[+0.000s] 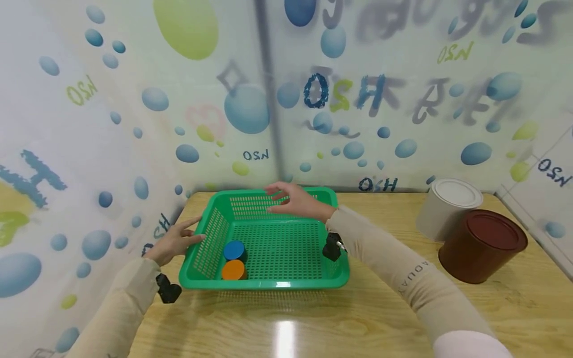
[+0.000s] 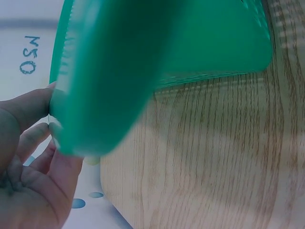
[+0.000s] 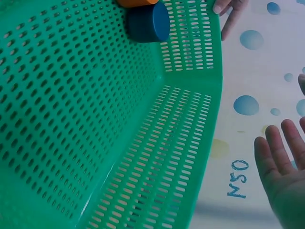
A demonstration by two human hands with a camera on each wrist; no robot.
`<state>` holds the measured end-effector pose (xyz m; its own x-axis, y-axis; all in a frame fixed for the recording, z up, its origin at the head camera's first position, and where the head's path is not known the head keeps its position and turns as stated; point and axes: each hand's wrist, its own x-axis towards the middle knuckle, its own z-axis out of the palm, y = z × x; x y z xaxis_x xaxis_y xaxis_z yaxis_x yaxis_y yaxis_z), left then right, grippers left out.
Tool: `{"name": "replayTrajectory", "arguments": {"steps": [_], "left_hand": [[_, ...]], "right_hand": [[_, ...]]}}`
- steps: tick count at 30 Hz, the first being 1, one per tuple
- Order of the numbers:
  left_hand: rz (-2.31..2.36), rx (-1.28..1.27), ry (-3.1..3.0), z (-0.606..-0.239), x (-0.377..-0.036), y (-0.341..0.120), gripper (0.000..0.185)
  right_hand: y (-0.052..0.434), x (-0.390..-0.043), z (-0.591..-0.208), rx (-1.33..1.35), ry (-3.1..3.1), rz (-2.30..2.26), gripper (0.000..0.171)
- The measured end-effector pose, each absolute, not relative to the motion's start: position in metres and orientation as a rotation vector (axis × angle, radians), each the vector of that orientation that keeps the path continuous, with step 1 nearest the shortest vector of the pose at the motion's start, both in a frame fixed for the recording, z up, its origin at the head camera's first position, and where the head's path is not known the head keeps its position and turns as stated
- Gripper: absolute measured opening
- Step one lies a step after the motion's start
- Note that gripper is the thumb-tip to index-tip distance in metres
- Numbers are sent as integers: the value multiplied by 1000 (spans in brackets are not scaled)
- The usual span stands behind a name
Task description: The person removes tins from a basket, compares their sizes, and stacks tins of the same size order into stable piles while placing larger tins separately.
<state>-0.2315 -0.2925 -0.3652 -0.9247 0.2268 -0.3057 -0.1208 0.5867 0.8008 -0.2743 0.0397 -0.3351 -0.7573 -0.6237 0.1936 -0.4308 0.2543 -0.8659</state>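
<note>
A green perforated basket stands on the wooden table. In its front left corner lie a blue round piece and an orange round piece. My left hand is at the basket's left rim, its straight fingers touching the edge; the left wrist view shows those fingers against the green rim. My right hand hovers over the far rim with fingers spread and holds nothing. In the right wrist view the open right hand is beyond the basket wall, with the blue piece at the top.
At the right of the table stand a white lidded can and a brown lidded can, close together. Walls with a blue bubble pattern close in the table at the back and left. Bare wood lies in front of the basket.
</note>
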Motion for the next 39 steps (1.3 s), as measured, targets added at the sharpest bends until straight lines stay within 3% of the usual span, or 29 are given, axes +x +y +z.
{"name": "replayTrajectory", "arguments": {"steps": [15, 27, 39], "left_hand": [[1320, 71, 2435, -370, -229, -300, 68], [1338, 81, 2430, -369, -233, -297, 67], [1338, 82, 2432, -368, -233, -297, 67]], "right_hand": [[-20, -287, -374, -1006, 2267, -1493, 50], [-40, -283, -398, -949, 2226, -1450, 47], [-54, -280, -413, -900, 2097, -1281, 54]]}}
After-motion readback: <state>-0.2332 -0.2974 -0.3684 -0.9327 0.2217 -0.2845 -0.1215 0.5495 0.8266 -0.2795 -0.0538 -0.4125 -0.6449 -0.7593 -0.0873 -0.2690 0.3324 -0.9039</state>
